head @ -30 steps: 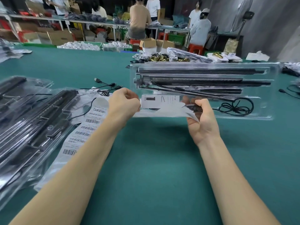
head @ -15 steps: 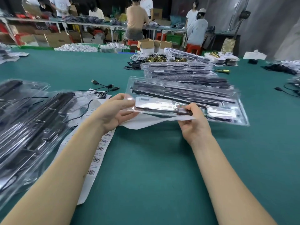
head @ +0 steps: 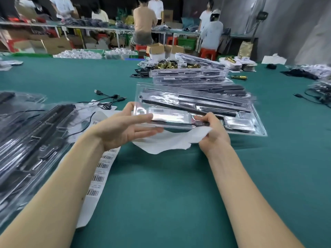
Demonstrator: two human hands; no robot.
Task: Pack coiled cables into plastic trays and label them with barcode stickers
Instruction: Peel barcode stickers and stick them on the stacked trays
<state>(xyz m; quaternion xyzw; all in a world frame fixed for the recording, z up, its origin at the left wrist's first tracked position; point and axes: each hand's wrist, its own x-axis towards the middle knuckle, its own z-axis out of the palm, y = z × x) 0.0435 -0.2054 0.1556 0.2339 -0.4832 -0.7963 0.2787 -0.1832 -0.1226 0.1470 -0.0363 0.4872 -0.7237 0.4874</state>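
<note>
A clear plastic tray (head: 197, 108) with black parts inside lies tilted on a stack of like trays (head: 189, 76) in the middle of the green table. My right hand (head: 213, 135) grips its near edge together with a white backing sheet (head: 170, 142) that hangs below. My left hand (head: 125, 127) is beside the tray's left end with straight fingers, fingertips touching the edge. A long strip of barcode stickers (head: 100, 176) lies under my left forearm.
Several packed trays (head: 30, 133) are piled at the left. Loose black cables (head: 109, 99) lie behind my left hand, more cables (head: 318, 95) at the far right. Brass parts and boxes (head: 166, 51) stand at the back. People work at a far bench.
The tray went from held upright facing me to laid flat on the stack. My left hand let go of its corner and now has straight fingers at the tray's edge.
</note>
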